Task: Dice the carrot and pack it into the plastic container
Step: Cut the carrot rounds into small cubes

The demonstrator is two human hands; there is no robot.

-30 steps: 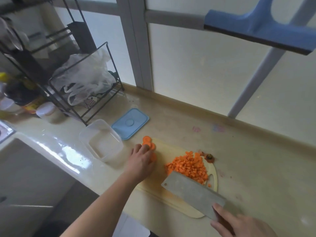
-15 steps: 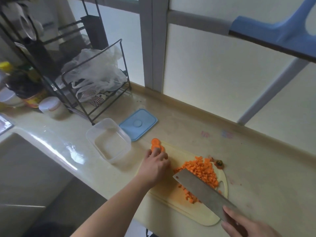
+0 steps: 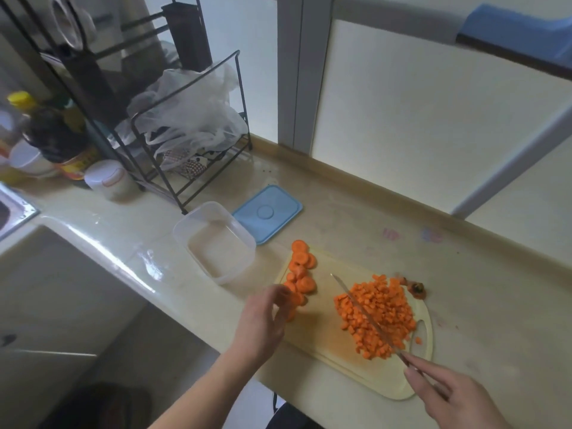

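A pale cutting board [image 3: 325, 342] lies on the counter. A heap of diced carrot [image 3: 387, 311] covers its right part, and a row of round carrot slices [image 3: 301, 270] runs along its left edge. My left hand [image 3: 263, 320] pinches a few slices at the near end of that row. My right hand [image 3: 455, 397] grips the cleaver [image 3: 365, 314], whose blade stands edge-down across the diced heap. The clear plastic container [image 3: 216, 239] sits empty left of the board, its blue lid [image 3: 269, 213] just behind it.
A carrot top [image 3: 416, 289] lies at the board's far right corner. A black wire rack [image 3: 173, 128] with plastic bags stands at the back left, beside bottles and a white jar [image 3: 106, 179]. A sink edge [image 3: 15, 209] is at far left.
My right hand turned the cleaver from flat to upright and set it across the diced heap. My left hand pulled back from the slices' far end to the near end.
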